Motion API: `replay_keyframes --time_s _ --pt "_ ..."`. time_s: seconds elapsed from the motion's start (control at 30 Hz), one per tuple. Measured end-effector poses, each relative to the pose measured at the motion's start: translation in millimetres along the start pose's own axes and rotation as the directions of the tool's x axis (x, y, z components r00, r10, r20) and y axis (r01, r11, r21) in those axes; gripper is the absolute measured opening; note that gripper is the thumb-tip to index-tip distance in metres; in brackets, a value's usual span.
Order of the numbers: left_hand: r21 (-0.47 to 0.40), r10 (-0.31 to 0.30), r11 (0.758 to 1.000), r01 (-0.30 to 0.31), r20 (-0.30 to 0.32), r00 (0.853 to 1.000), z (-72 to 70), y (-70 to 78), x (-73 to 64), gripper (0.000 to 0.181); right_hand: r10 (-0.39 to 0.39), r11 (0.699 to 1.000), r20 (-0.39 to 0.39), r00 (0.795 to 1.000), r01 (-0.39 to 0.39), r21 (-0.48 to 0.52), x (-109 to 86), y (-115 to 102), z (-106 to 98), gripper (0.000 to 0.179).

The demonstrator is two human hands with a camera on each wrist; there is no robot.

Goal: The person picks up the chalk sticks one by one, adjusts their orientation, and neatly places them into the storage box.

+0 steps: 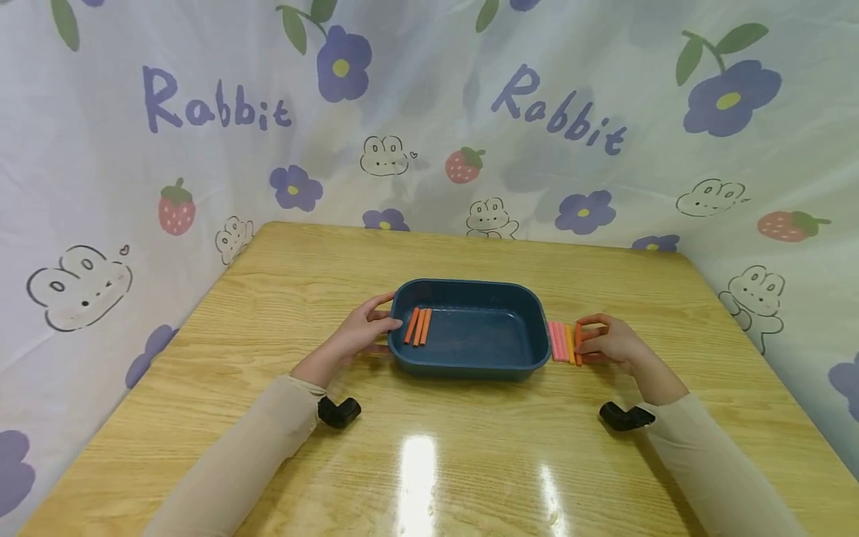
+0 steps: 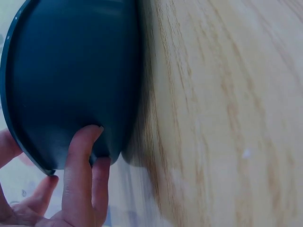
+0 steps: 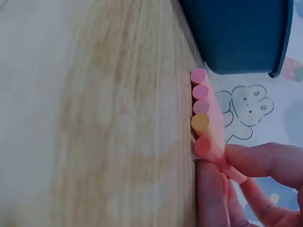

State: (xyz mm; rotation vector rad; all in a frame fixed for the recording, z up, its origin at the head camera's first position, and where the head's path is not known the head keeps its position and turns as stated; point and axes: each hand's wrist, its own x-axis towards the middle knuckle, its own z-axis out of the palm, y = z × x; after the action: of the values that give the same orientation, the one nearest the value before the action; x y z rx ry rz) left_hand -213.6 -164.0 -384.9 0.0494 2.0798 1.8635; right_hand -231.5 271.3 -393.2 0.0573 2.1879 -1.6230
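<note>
Dark-blue bin (image 1: pixel 483 335) sits mid tabletop (image 1: pixel 483 440). L hand (image 1: pixel 359 330) grips its rim at 9 o'clock, thumb over the edge, fingers on the outer wall. R hand (image 1: pixel 611 343) is off the bin's 3 o'clock, pinching the red-orange stick (image 3: pixel 205 148), which is the outermost of a row of 5. Rest of row, going twd bin: yellow-orange stick (image 3: pixel 200 122), then 3 pink sticks (image 1: pixel 559 341), all side by side on the tabletop just outside the 3 o'clock wall.

Status: 3 orange sticks (image 1: pixel 420 328) lie in the bin nr its 9 o'clock wall; 5 outside incl. the pinched one. My read: if in-bin = done, that's 3 of 8, 5 left.

Views: only head shows bin's inside. R wrist adds the row's round ends + thumb-vs-finger pinch, mostly hidden from head; can't tell if that stick is off the tabletop. L wrist: fingertips against outer wall, no sticks in shot.
</note>
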Motion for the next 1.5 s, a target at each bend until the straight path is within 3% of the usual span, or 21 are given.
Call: replay_keyframes --time_s 0.27,0.37,0.6,0.8,1.23,1.5 --pt "-0.007 0.006 1.0 -0.006 0.005 1.0 0.2 0.8 -1.2 0.064 0.01 0.976 -0.001 1.0 -0.009 0.219 -0.4 1.5 0.1 0.069" --pt "-0.008 0.008 1.0 -0.008 0.005 1.0 0.9 1.4 -1.7 0.065 -0.003 0.949 0.002 1.0 0.002 0.316 -1.6 -0.8 2.6 0.068" --pt "-0.01 0.004 1.0 -0.004 0.002 1.0 1.4 2.2 -2.2 0.064 -0.043 0.853 0.02 0.999 0.027 0.522 -4.5 -12.3 10.2 0.051" --pt "-0.015 -0.003 1.0 0.003 -0.001 1.0 1.5 1.2 -1.1 0.065 -0.029 0.816 0.03 0.999 0.006 0.578 -3.8 -23.2 17.0 0.054" --pt "-0.019 -0.01 1.0 0.01 -0.005 1.0 2.0 2.2 -0.6 0.064 -0.049 0.802 0.061 0.997 0.003 0.597 -1.6 -46.8 30.3 0.057" --pt "-0.008 -0.011 1.0 0.011 -0.009 1.0 1.4 1.3 -1.4 0.064 -0.08 0.826 0.098 0.992 0.011 0.563 0.7 -59.8 40.7 0.065"
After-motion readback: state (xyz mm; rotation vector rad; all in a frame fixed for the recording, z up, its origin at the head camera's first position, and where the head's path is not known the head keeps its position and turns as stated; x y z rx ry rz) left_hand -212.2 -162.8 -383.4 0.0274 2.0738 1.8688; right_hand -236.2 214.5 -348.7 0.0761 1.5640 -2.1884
